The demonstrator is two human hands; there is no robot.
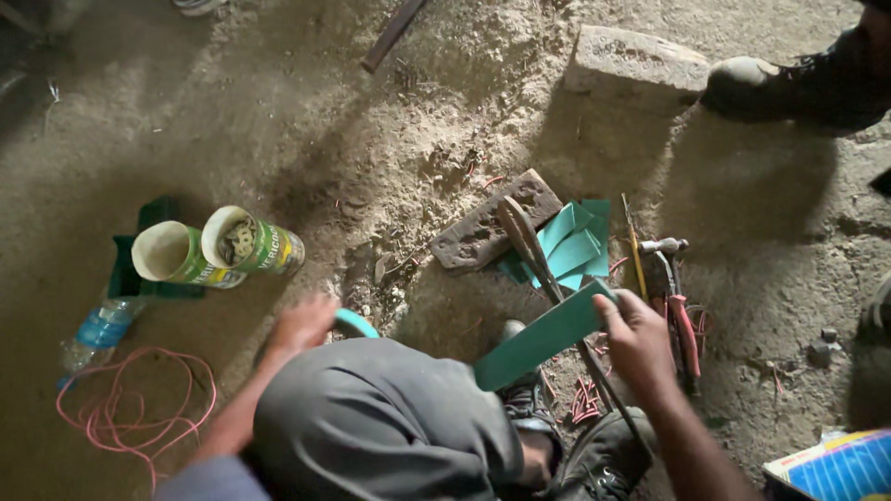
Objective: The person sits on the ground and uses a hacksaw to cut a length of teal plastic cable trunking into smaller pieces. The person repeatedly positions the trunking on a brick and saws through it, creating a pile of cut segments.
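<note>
Head view, looking down past the person's bent knee [380,417], which hides the near ends of both forearms and part of the floor [278,121]. The right hand [636,339] is closed on the far end of a flat green strip [543,339]; the strip runs from that hand down and left to the knee, and its near end is partly covered by the trouser cloth. The left hand [302,325] lies near the knee, just beside a curved green piece [357,322]; whether it grips that piece cannot be told, as the fingers are blurred.

Two green-labelled cans [218,250] lie on their sides to the left, mouths open toward the camera. The right one holds small metal parts, too small to identify; the left one's inside looks pale and its contents cannot be made out. Both rest against a dark green tray [125,269], mostly in shadow.

A plastic bottle [97,332] and a loop of pink wire [130,408] lie near left. More green strips [575,241], a hammer [661,247] and red-handled pliers [685,329] lie at right. Another person's shoe [789,83] is cut off far right.
</note>
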